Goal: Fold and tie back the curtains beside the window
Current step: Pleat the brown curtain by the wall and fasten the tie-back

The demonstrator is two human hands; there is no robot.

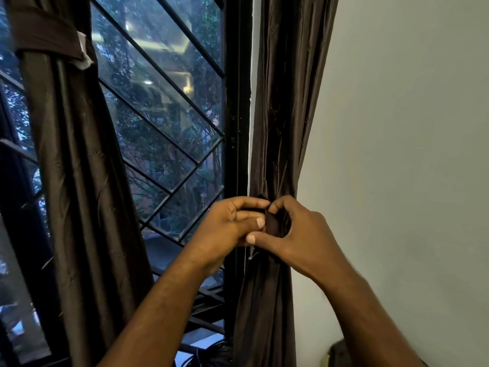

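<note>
A dark brown curtain [285, 102] hangs gathered into a narrow bundle beside the window's right frame. At its pinched waist a dark tie-back strap [272, 223] wraps the bundle. My left hand [232, 226] and my right hand [299, 234] meet there, both pinching the strap's ends between thumb and fingers. A second brown curtain [79, 168] hangs at the left, bound near the top by its own brown band [50, 35] with a pale end.
The window [164, 115] has black diagonal bars and a black frame [236, 102], with trees and lit buildings outside. A plain grey wall [410, 128] fills the right. Dark coiled cables [211, 353] lie below the sill, and a dark object [338, 353] sits low by the wall.
</note>
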